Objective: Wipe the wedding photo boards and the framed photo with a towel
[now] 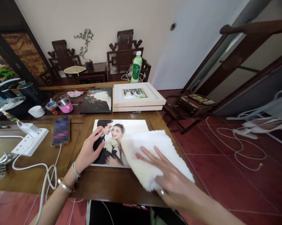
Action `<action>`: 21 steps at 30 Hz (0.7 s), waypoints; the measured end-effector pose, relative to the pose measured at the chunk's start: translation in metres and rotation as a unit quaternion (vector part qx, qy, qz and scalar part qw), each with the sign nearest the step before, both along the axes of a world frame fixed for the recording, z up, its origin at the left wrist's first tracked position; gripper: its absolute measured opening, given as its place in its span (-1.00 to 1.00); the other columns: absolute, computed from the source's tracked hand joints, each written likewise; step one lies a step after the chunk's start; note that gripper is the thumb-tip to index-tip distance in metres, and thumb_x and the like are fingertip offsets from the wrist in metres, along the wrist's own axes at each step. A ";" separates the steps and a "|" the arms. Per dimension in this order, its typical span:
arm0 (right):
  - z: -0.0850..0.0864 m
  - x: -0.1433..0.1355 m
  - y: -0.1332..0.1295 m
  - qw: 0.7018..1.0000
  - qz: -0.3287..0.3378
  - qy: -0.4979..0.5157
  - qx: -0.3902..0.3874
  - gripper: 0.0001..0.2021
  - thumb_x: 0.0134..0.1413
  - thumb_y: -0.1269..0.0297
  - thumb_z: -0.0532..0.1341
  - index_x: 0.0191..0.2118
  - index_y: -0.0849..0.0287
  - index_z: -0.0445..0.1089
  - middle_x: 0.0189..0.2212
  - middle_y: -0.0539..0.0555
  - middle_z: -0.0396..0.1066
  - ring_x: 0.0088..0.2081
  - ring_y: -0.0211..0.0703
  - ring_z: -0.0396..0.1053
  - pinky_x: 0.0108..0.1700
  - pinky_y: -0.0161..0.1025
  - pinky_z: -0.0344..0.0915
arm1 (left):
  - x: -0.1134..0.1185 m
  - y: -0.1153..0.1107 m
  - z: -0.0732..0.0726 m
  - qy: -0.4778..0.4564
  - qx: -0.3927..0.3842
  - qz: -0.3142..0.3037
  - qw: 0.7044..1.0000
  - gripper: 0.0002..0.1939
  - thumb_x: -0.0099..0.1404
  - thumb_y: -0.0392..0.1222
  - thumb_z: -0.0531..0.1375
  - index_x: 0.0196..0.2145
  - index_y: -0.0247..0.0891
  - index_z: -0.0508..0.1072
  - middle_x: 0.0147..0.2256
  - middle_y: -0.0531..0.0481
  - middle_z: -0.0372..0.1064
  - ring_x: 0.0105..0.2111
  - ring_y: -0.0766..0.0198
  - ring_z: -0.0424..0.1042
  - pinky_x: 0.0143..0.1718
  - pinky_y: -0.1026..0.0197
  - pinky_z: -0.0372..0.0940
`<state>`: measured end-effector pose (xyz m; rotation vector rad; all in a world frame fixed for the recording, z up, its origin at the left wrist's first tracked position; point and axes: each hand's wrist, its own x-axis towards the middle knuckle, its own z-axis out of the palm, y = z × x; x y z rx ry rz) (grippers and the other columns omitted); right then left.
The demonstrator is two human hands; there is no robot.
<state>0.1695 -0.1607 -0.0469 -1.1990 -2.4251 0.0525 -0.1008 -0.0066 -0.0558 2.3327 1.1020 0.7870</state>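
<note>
A printed photo panel (131, 126) of a couple lies flat near the table's front edge. My left hand (90, 150) rests on its left side, fingers stretched out and nothing held. Over the panel's right part, a fluffy white cloth (155, 140) hides that corner and reaches past it onto the table. My right hand (165, 173) has hold of this cloth, its fingers spread across the top and the thumb side at the near edge. A ring shows on that hand.
Behind the panel are a dark photo panel (96, 101), stacked white frames (117, 97) and a green bottle (136, 67). To the left lie a phone (61, 130), a power strip (30, 142), loose cables, a pink cup (65, 107) and a white bowl (36, 111). A wooden chair (190, 109) stands at right.
</note>
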 end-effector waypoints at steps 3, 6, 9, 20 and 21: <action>0.000 -0.003 -0.012 1.000 0.023 -0.002 0.003 -0.78 -0.26 0.61 0.06 -0.57 0.17 0.36 0.27 0.26 0.17 0.36 0.23 -0.18 0.27 0.41 -0.07 | -0.001 0.001 -0.001 0.018 -0.010 -0.014 1.000 -0.49 0.38 -0.08 0.11 0.24 -0.22 0.27 0.30 -0.17 0.10 0.32 0.06 0.06 0.32 -0.10 -0.01; -0.004 0.006 0.008 1.000 -0.001 0.009 -0.008 -0.75 -0.23 0.60 0.06 -0.48 0.16 0.41 0.26 0.24 0.19 0.36 0.14 -0.14 0.30 0.35 -0.09 | 0.000 0.001 -0.002 0.025 0.002 -0.013 1.000 -0.49 0.39 -0.07 0.10 0.24 -0.23 0.26 0.30 -0.19 0.09 0.32 0.05 0.06 0.32 -0.11 -0.01; -0.002 0.020 0.050 0.999 -0.042 -0.005 -0.025 -0.77 -0.10 0.56 0.07 -0.37 0.20 0.44 0.22 0.34 0.23 0.34 0.16 -0.06 0.30 0.33 -0.07 | 0.001 0.000 -0.001 0.020 0.009 -0.016 1.000 -0.51 0.39 -0.07 0.10 0.23 -0.22 0.28 0.29 -0.18 0.12 0.31 0.06 0.08 0.32 -0.08 0.01; 0.009 0.028 0.117 0.996 -0.082 -0.011 -0.041 -0.76 0.13 0.50 0.05 -0.20 0.22 0.45 0.08 0.31 0.40 0.29 0.20 0.07 0.24 0.31 0.07 | 0.003 0.002 -0.004 0.013 0.014 -0.005 1.000 -0.51 0.38 -0.08 0.11 0.23 -0.18 0.28 0.29 -0.13 0.14 0.31 0.09 0.09 0.32 -0.06 0.02; 0.007 0.025 0.106 0.997 -0.071 -0.012 -0.037 -0.76 0.07 0.52 0.07 -0.23 0.24 0.46 0.12 0.35 0.36 0.31 0.22 0.03 0.26 0.33 0.02 | 0.003 0.001 -0.004 0.014 0.012 -0.005 1.000 -0.50 0.39 -0.07 0.11 0.24 -0.19 0.26 0.29 -0.14 0.13 0.31 0.09 0.08 0.32 -0.06 0.02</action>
